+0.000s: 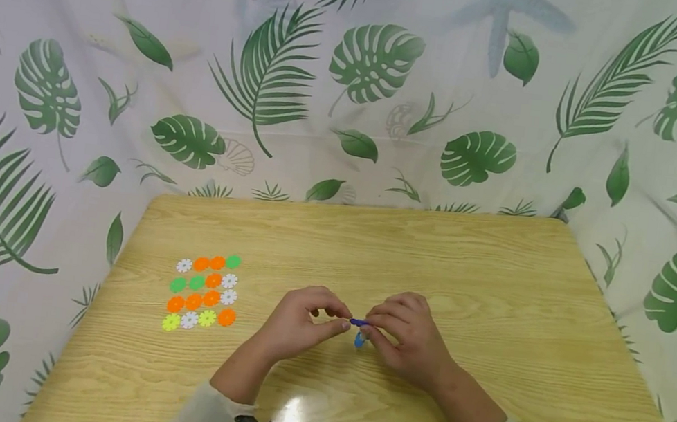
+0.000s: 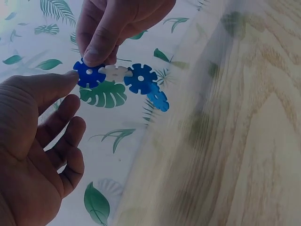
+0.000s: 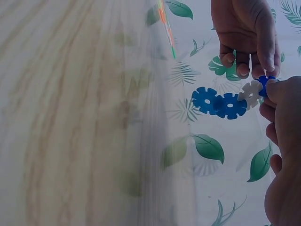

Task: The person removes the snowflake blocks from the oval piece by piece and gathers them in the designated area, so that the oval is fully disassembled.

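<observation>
A short chain of notched plastic snowflake discs is held between the two hands, above the wooden table. It runs from a dark blue disc [image 2: 89,73] through a white disc [image 2: 116,73] to a blue disc [image 2: 140,79] and a lighter blue disc [image 2: 159,98]. My right hand [image 1: 408,337] pinches the dark blue end disc between thumb and fingers. From the other side, my left hand [image 1: 307,322] has thumb and index fingertip at that same disc's edge, pinching it. The left hand's other fingers are loosely curled and touch nothing.
On the left of the wooden table [image 1: 433,263] lie rows of loose discs, among them an orange disc [image 1: 227,317], a green disc [image 1: 178,284], a white disc [image 1: 184,265] and a yellow disc [image 1: 171,321]. A leaf-printed curtain [image 1: 300,109] surrounds the table's back and sides.
</observation>
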Motion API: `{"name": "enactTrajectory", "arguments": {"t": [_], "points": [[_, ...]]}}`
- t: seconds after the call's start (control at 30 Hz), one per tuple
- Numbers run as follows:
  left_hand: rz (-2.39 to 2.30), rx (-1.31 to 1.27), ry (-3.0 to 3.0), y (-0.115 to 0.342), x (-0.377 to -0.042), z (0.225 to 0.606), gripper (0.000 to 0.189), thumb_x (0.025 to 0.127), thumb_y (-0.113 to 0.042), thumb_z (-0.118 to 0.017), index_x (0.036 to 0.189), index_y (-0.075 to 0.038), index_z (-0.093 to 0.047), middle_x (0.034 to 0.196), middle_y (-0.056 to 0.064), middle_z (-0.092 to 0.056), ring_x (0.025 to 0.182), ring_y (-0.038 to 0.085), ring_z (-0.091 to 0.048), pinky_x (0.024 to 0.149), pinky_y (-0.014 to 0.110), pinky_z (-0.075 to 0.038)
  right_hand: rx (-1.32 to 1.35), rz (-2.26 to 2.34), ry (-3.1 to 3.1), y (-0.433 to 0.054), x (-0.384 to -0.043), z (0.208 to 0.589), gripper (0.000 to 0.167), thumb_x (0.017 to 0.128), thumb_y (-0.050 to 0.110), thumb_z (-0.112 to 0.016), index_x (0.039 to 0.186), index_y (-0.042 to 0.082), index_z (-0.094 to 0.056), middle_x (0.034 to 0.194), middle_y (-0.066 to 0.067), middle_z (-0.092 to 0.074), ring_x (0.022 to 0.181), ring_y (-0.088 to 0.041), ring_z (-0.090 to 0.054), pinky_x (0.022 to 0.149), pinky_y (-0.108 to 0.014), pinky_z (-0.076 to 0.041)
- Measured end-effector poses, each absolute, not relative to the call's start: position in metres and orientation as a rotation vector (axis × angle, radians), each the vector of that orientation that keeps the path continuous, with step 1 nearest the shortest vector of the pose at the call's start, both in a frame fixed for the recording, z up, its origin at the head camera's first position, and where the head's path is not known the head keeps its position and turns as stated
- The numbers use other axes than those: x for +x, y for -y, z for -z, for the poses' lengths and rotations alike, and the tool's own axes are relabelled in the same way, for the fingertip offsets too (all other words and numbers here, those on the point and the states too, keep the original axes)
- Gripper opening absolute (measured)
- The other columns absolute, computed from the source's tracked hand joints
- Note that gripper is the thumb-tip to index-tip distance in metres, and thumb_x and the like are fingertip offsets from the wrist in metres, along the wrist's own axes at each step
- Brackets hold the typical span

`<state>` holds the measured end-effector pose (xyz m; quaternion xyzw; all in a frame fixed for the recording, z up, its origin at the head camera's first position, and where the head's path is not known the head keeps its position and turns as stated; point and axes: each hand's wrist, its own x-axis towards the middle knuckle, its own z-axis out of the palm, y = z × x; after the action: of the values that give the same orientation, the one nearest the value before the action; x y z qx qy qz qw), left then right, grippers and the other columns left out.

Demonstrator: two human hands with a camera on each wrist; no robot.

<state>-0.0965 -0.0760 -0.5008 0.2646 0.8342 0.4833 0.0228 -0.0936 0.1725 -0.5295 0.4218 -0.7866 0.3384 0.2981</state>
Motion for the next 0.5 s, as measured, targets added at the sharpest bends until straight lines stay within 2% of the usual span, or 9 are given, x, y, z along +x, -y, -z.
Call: {"name": "enactTrajectory", "arguments": {"t": [0.17,0.33,0.43,0.5], "points": [[-1.481,0.822,-2.603,0.0734,-0.0954,0.5034,0.005,0.095,-0.029,-0.079,0.099,-0.026,-0.079,0.097,-0.02,-0.07,0.091,0.007,-0.063,0.077,0.036,-0.051,1.142,-0.894,2.08,-0.1712,-0.0928,0.527,0.008,0.091,0.021,-0.081,0.094,0.013,-0.079,0.097,0.003,-0.075,0.094,-0.021,-0.064,0.087,-0.051,-0.045],[-1.498,0.811,-2.583,0.0715,-0.094,0.5069,0.003,0.096,-0.027,-0.078,0.099,-0.028,-0.079,0.094,-0.021,-0.07,0.089,0.007,-0.063,0.078,0.037,-0.052,1.15,-0.899,2.073,-0.1705,-0.0923,0.5276,0.011,0.094,0.024,-0.079,0.094,0.013,-0.079,0.098,0.003,-0.074,0.094,-0.021,-0.064,0.087,-0.05,-0.045],[-1.528,0.806,-2.562,0.0713,-0.0933,0.5075,0.005,0.096,-0.025,-0.077,0.098,-0.028,-0.079,0.093,-0.021,-0.07,0.089,0.007,-0.064,0.079,0.039,-0.052,1.14,-0.936,2.128,-0.1714,-0.0913,0.5284,0.022,0.096,0.032,-0.077,0.102,0.011,-0.078,0.105,0.001,-0.075,0.1,-0.024,-0.064,0.09,-0.052,-0.044],[-1.543,0.799,-2.554,0.0715,-0.093,0.5077,0.004,0.096,-0.024,-0.077,0.098,-0.027,-0.079,0.093,-0.02,-0.07,0.089,0.007,-0.065,0.079,0.039,-0.052,1.124,-0.971,2.207,-0.1725,-0.0896,0.529,0.036,0.096,0.042,-0.075,0.113,0.01,-0.075,0.113,-0.001,-0.074,0.107,-0.025,-0.062,0.095,-0.053,-0.042]]}}
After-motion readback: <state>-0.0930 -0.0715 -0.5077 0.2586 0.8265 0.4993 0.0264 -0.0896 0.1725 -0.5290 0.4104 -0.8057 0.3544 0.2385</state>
